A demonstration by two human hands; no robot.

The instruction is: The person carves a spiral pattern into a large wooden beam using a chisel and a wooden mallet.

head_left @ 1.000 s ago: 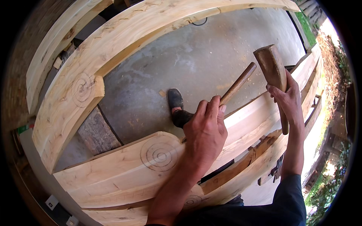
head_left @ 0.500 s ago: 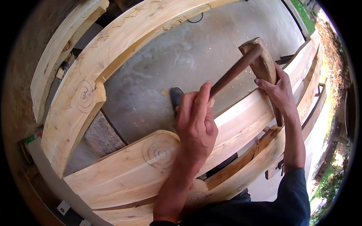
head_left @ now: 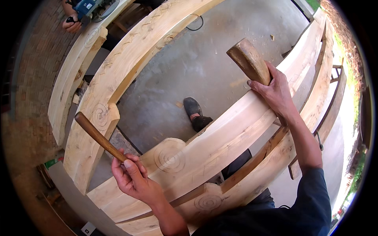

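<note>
My left hand (head_left: 134, 179) pinches one end of a smooth, slim brown wooden handle (head_left: 98, 137). The handle points up and to the left, across a pale carved beam. My right hand (head_left: 275, 88) is closed around a thick brown wooden block (head_left: 249, 61), broad at its upper end. A narrower part of it shows below the hand, near the nearest curved beam (head_left: 236, 126). Handle and block are well apart. Concentric rings and pencilled zigzags mark the nearest beam, which lies under both hands.
Another curved beam (head_left: 134, 55) arches across the far left, with a shorter one (head_left: 73, 90) beyond it. More beams (head_left: 252, 181) lie close to my body. At the upper left, another person's hand (head_left: 72, 25) grips a blue power tool (head_left: 87, 7). My shoe (head_left: 191, 106) stands on the concrete floor (head_left: 169, 74).
My left hand has moved left and down, swinging the handle away from the block to point left. My right hand has shifted left with the block. The other person's hand and power tool have come into view.
</note>
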